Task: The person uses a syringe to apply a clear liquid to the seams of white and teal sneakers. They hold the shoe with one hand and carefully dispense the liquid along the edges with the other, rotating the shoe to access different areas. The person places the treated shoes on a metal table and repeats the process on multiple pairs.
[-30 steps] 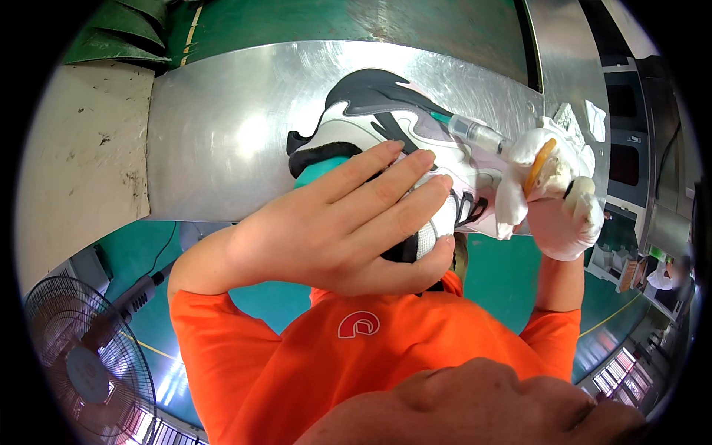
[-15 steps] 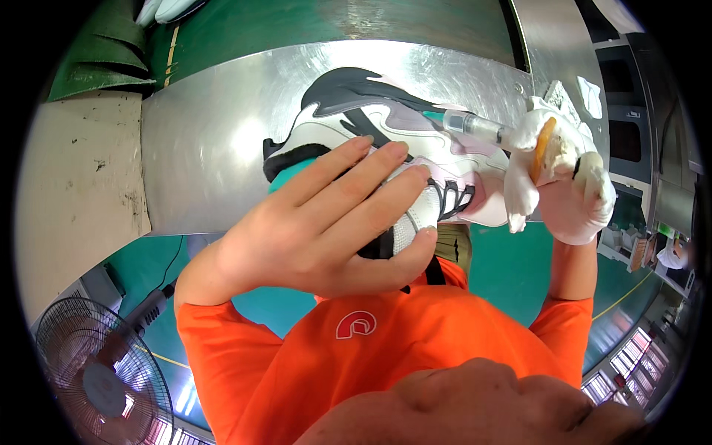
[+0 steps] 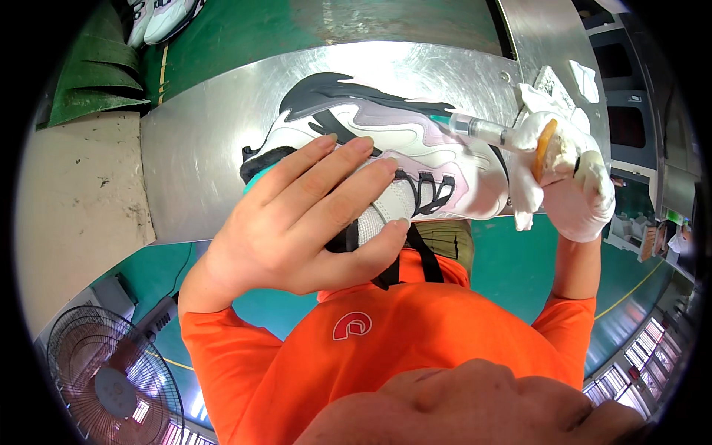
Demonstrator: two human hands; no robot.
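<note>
A white, lilac and black sneaker [image 3: 475, 167] lies on its side on the metal table, its dark sole edge facing away and its laces toward me. My bare left hand [image 3: 311, 211] holds it, with fingers stretched over the side and thumb by the tongue. Teal material [image 3: 256, 180] shows at the collar, partly under that hand. My right hand [image 3: 560, 167], in a white glove with a yellow-orange band on one finger, is closed around a clear syringe [image 3: 482, 130]. Its teal tip points left at the sole's edge near the forefoot; whether it touches cannot be told.
The sneaker rests on a metal table [image 3: 196, 148]. A green conveyor belt [image 3: 245, 37] runs beyond it, with more sneakers [image 3: 170, 18] at the far left. White cloth or paper [image 3: 584, 80] lies at the right. A fan [image 3: 115, 389] stands at the lower left.
The sneaker has slid left together with my left hand. The syringe tip now sits nearer the toe along the sole edge, while my right hand has barely moved.
</note>
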